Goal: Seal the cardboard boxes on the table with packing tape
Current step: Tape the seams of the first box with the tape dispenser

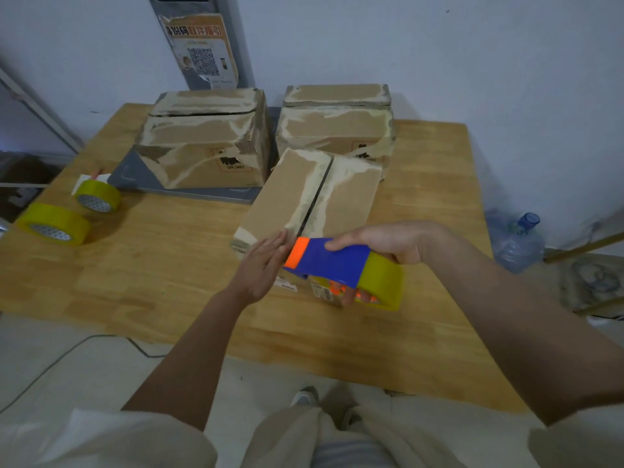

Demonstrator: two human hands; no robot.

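- far out to the left of my left hand, 2 spare rolls of yellow tape lie on the wooden table (141,265): the nearer roll (52,223) close to the table's left edge, the farther roll (98,196) just beyond it, with a small white card (88,181) tucked behind it.
- beyond my left hand and a bit to its left, a worn cardboard box (206,140) sits on a grey flat tray (138,177), its top flaps not fully shut, a dark gap showing along the top.
- my left hand (263,268) is open, fingers straight and together, the fingertips resting against the near left edge of the closest box (310,197).
- that closest box lies directly ahead of both hands, tilted a little on the table, its 2 top flaps meeting at a dark centre seam with pale torn patches along it.
- behind it, beyond my right hand, a 3rd box (337,123) stands near the wall.
- my right hand (381,244) grips the tape dispenser (332,261), thumb on top of its blue body, fingers curled under; the orange front end sits just beside my left fingertips at the box's near edge, and the yellow tape roll (385,282) on it hangs toward me.
- well to the right of my right hand, off the table, a clear water bottle (516,241) lies on the floor.
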